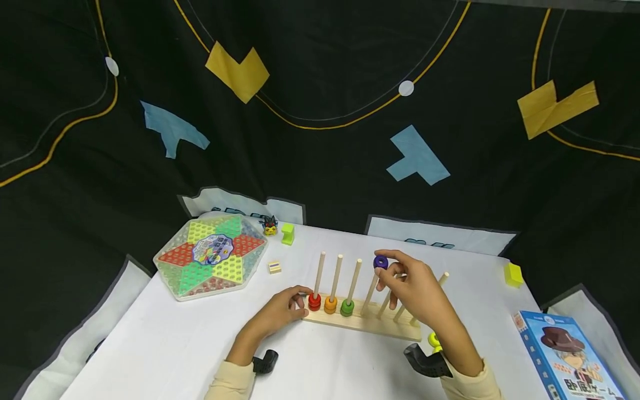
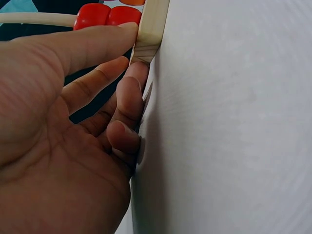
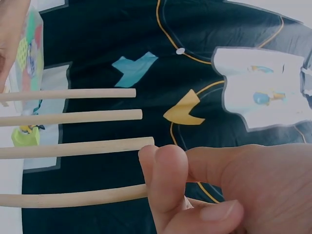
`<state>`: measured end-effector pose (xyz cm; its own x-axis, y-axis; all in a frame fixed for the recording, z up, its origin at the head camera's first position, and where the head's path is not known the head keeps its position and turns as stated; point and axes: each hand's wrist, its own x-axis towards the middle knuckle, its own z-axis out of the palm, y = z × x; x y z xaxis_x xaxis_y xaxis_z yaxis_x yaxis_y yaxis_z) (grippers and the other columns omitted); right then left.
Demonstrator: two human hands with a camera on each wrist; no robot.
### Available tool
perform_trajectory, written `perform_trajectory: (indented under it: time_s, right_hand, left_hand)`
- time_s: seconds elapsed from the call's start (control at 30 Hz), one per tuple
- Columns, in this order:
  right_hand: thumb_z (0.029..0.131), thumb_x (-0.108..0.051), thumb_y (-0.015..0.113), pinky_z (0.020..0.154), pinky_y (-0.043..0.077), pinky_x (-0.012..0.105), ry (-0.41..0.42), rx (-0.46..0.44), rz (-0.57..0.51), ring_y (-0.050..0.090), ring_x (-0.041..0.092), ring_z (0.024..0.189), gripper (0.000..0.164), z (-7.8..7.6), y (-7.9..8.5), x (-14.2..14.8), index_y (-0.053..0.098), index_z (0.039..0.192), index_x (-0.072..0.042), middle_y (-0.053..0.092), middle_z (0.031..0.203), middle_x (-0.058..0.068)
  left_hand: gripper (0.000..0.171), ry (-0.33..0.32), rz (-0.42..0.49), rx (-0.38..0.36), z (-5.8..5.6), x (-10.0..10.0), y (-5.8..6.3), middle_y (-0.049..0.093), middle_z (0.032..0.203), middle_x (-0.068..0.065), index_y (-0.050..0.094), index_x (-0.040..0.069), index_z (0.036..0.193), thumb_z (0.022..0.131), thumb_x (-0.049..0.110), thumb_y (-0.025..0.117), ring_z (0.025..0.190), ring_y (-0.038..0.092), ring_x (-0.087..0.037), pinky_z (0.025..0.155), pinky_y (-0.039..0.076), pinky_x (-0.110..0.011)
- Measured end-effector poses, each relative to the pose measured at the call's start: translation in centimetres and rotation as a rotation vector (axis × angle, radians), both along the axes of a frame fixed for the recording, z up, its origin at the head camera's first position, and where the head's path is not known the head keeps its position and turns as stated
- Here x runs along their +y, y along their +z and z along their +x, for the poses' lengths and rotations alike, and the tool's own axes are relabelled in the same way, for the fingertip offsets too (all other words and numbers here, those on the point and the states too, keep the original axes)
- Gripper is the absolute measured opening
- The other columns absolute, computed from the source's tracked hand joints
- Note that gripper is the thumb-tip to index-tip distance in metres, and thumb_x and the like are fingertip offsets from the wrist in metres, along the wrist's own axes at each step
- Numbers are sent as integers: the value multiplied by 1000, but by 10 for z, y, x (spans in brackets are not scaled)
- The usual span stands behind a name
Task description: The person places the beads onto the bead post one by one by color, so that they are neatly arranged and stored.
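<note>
My right hand (image 1: 412, 283) pinches a purple ring (image 1: 380, 256) between thumb and forefinger, right at the top of the fourth peg from the left. In the right wrist view the fingertips (image 3: 168, 165) overlap the peg tips and hide the ring. My left hand (image 1: 280, 311) grips the left end of the wooden peg board (image 1: 360, 324); in the left wrist view the thumb lies beside the red rings (image 2: 92, 15) and the other fingers curl at the end face. Red, orange (image 1: 330, 305) and green rings (image 1: 347, 308) sit low on the first three pegs. The pegs further right carry no rings.
Yellow-green rings (image 1: 434, 339) lie beneath the right forearm. A star-patterned game box (image 1: 170, 272), a small figure (image 1: 270, 226), a green block (image 1: 288, 233) and a small striped block (image 1: 274, 268) stand left. Rightward are a yellow-green block (image 1: 513, 275) and a blue box (image 1: 542, 355).
</note>
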<state>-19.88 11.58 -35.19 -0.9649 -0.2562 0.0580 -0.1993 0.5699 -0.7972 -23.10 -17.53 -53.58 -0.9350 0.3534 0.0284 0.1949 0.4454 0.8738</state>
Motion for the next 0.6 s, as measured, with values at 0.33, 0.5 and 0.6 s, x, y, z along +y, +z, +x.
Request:
perform_trajectory:
  time_s: [0.33,0.5,0.6]
  right_hand:
    - [93,-20,61,38,38,28,7,39,2,59,23,47,44,3,-3,4,49,135,-23,65,73,2]
    - [94,-25,61,43,45,30,-46,55,-18,59,26,48,43,16,5,22,49,135,-26,65,76,5]
    - [95,-28,60,44,47,32,-80,84,-50,58,25,48,42,28,10,43,49,136,-25,65,78,7]
  left_hand:
    - [42,21,-26,-2,0,1,1,55,86,-1,59,13,125,85,9,70,69,45,-14,60,37,-25]
    - [42,15,-24,-6,0,2,2,56,86,-1,59,13,125,85,8,70,68,46,-13,60,38,-25]
    - [42,13,-32,-5,-1,1,4,55,85,0,58,14,125,85,8,70,68,46,-12,60,39,-25]
